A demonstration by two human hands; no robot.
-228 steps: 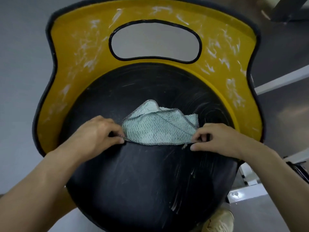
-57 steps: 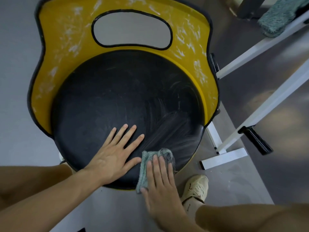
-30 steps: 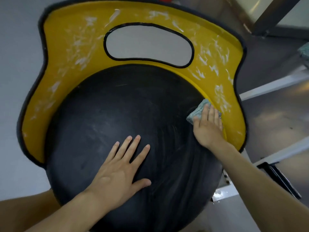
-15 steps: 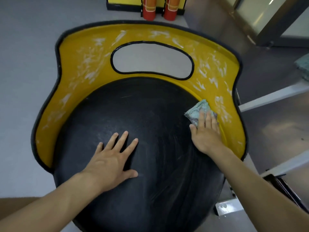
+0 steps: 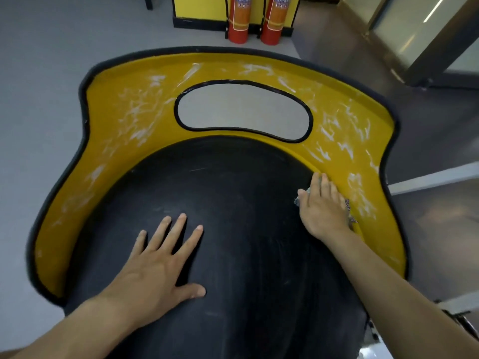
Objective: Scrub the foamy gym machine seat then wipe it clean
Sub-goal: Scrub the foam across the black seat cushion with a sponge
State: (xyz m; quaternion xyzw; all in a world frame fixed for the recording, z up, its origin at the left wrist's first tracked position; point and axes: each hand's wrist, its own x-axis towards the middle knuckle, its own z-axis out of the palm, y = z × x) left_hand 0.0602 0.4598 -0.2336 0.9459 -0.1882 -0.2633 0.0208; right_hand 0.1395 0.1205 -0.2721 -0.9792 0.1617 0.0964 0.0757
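A round black seat pad fills the middle of the view, ringed at the back and sides by a yellow backrest shell streaked with white foam. My left hand lies flat on the pad's near left part, fingers spread. My right hand presses straight fingers down on a pale green cloth at the pad's right edge, where black meets yellow. Only small corners of the cloth show around that hand.
Two red fire extinguishers stand on the floor beyond the seat, in front of a yellow panel. A white machine bar runs off to the right. Grey floor lies to the left.
My right hand with the cloth has slid a little farther along the pad's right edge and now covers nearly all of the cloth. The left hand stays flat on the pad. The view has tilted up.
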